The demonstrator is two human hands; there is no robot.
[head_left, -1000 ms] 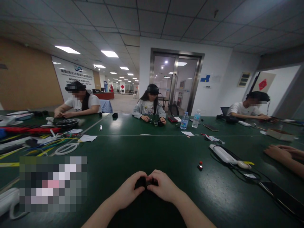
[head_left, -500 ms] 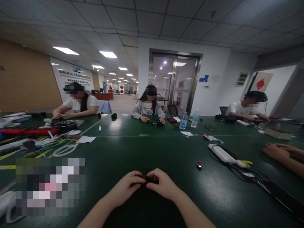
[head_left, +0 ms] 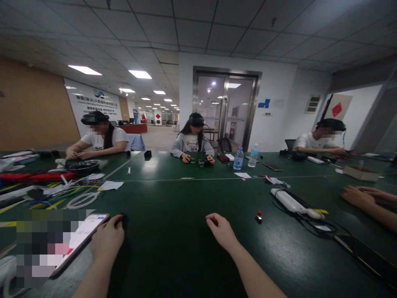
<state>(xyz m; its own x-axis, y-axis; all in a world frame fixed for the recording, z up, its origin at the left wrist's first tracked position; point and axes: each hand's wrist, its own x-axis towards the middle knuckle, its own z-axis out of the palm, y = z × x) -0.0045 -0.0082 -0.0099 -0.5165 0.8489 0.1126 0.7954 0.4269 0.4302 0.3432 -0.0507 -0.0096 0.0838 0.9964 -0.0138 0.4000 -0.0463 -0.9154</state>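
On the left, my left hand point(head_left: 107, 240) is closed around a small black object point(head_left: 123, 218), whose dark edge shows past the fingertips; its kind cannot be made out. Just beside that hand lies a phone point(head_left: 88, 231) with a lit screen, partly covered by blurred blocks. Nearer the middle, my right hand point(head_left: 219, 232) hovers over or rests on the dark green table point(head_left: 173, 248). Its fingers are curled together, and nothing shows in them. Off to its right stands a small dark item with a red top point(head_left: 259, 217).
A white power strip point(head_left: 288, 202) with black cables and a dark phone point(head_left: 366, 256) lie to the right, near another person's hands point(head_left: 359, 198). Wires and a white cable coil point(head_left: 83, 200) cover the left. Two water bottles point(head_left: 238, 159) stand farther back; several people sit around.
My hands have parted. The left has swung left to the phone with the small black object, and the right has drawn slightly right, off the object both were holding.
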